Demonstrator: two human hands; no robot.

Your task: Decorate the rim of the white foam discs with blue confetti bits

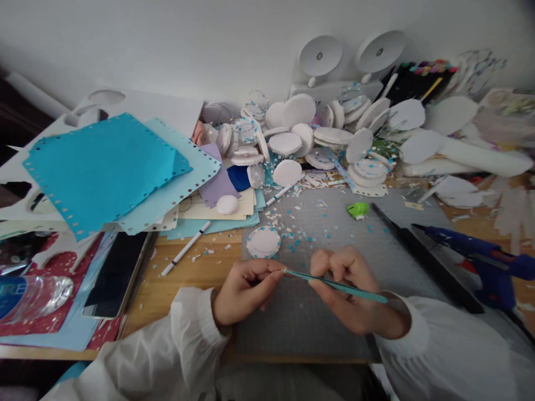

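My right hand point(349, 289) is closed around a pair of teal tweezers point(355, 291), whose tips point left. Those tips meet the fingertips of my left hand point(251, 287), which is pinched; whatever lies between its thumb and finger is too small to name. Just beyond my left hand, a white disc point(264, 241) edged with blue bits lies on the grey cutting mat point(292, 323). Tiny blue and white paper pieces point(296, 225) are scattered on the mat past both hands.
White discs point(288, 142) are heaped along the back. Blue punched sheets point(108, 167) and a phone point(115, 273) lie left, near a plastic bottle point(37, 298). A green punch point(358, 210), a black bar-shaped tool point(426, 259) and a blue glue gun point(485, 256) are on the right.
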